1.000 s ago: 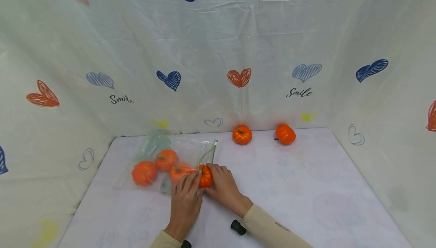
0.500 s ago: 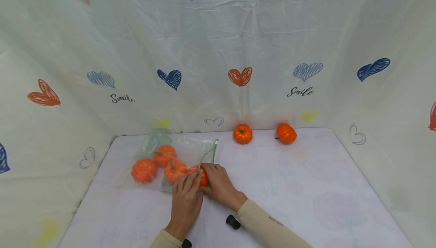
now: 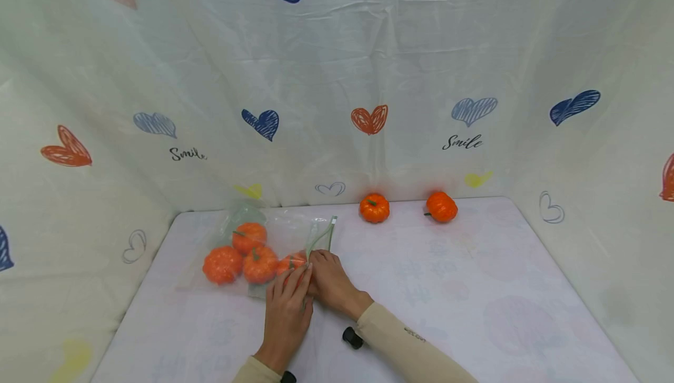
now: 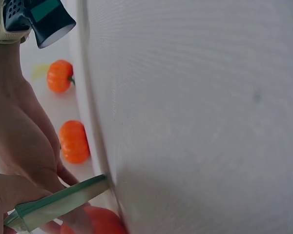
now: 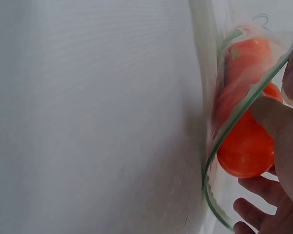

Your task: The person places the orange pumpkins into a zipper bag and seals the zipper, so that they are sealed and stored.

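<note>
A clear zip bag (image 3: 289,228) with a green-edged mouth lies on the left part of the table, holding several small orange pumpkins (image 3: 222,265). My left hand (image 3: 286,307) lies over the near side of the bag's mouth and pinches its edge. In the left wrist view the green edge (image 4: 63,197) runs beside the thumb. Inside the mouth, my right hand (image 3: 332,283) grips a pumpkin (image 5: 246,146), thumb on top and fingers below. From the head that pumpkin is partly hidden by the fingers and the film.
Two more orange pumpkins stand at the back edge of the table, one upright (image 3: 374,208) and one tipped on its side (image 3: 441,207). Behind them hangs a pale curtain (image 3: 421,79) printed with hearts. A black camera mount (image 3: 352,338) sits at the right wrist.
My right hand has moved left, taking its pumpkin through the mouth into the bag. The pumpkins inside have shifted left and slightly back. The left hand stays in place.
</note>
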The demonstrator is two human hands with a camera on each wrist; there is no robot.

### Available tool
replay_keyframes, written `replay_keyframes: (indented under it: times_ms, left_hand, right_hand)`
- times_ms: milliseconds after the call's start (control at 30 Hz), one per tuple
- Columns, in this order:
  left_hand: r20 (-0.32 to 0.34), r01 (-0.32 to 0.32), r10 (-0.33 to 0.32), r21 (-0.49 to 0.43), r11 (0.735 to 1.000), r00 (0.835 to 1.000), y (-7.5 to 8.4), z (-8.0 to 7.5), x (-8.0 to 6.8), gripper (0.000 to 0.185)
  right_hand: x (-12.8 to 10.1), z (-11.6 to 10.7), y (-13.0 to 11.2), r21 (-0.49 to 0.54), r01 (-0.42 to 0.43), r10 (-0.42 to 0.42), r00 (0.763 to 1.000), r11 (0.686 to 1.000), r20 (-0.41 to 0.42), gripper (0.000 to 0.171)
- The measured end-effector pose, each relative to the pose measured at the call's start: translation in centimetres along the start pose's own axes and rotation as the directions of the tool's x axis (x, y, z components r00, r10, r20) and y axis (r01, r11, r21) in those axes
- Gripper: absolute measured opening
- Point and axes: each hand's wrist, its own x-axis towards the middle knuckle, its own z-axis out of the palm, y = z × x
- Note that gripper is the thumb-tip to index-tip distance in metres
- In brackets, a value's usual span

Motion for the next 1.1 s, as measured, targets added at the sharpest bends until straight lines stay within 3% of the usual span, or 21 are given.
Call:
replay_keyframes:
  times_ms: [167,300,467,667,900,1100]
  left_hand:
    - [0.002,0.002,-0.002,0.002,1.000,1.000,0.0,0.0,-0.1,0.087]
    - [-0.006,0.001,-0.001,0.000,1.000,1.000,0.1,-0.1,-0.1,0.086]
    - [-0.027,-0.006,0.006,-0.006,1.000,1.000,-0.1,-0.1,0.0,0.084]
    - [-0.046,-0.004,0.003,-0.024,1.000,0.999,-0.4,-0.1,0.0,0.086]
    - [-0.044,0.002,-0.003,-0.025,1.000,0.999,-0.4,-0.1,0.0,0.085]
    - [-0.043,-0.005,0.004,-0.028,1.000,0.999,-0.5,0.0,0.1,0.087]
  right_hand:
    - [-1.2,-1.2,0.9,0.078,-0.029,0.028,0.999,0.997,0.015,0.061]
    - [-2.4,-2.7,2.6,0.146,-0.076,0.081,0.996,0.986,-0.028,0.077]
    - [-4.0,-4.9,5.5,0.157,-0.159,0.175,0.980,0.975,-0.094,0.073]
    - [-5.7,-7.2,9.8,0.092,-0.256,0.269,0.947,0.962,-0.176,0.070]
    - [-6.8,-10.0,15.0,-0.026,-0.305,0.283,0.911,0.952,-0.299,0.065]
    - [-7.3,-12.7,18.7,-0.122,-0.313,0.263,0.913,0.942,-0.311,0.063]
